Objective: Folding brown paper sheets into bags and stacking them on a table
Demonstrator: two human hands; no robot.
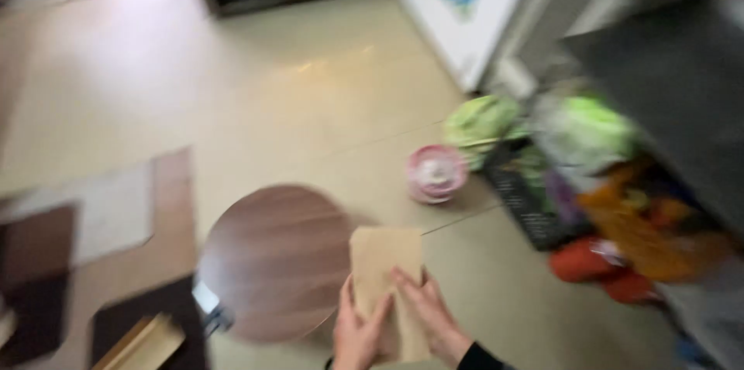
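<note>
Both of my hands hold a flat brown paper bag (385, 261) upright in front of me, low in the head view. My left hand (356, 335) grips its lower left edge. My right hand (428, 316) lies on its lower right side, fingers spread over the paper. The bag hangs over the right edge of a round dark wooden stool top (275, 258). The picture is blurred by motion.
A pink and white bowl-like object (436, 173) sits on the beige tiled floor. To the right, a black crate (527, 207) holds green cabbages (480, 120) and other bagged produce. A white appliance (465, 6) stands behind. Brown rugs (116, 261) lie at left.
</note>
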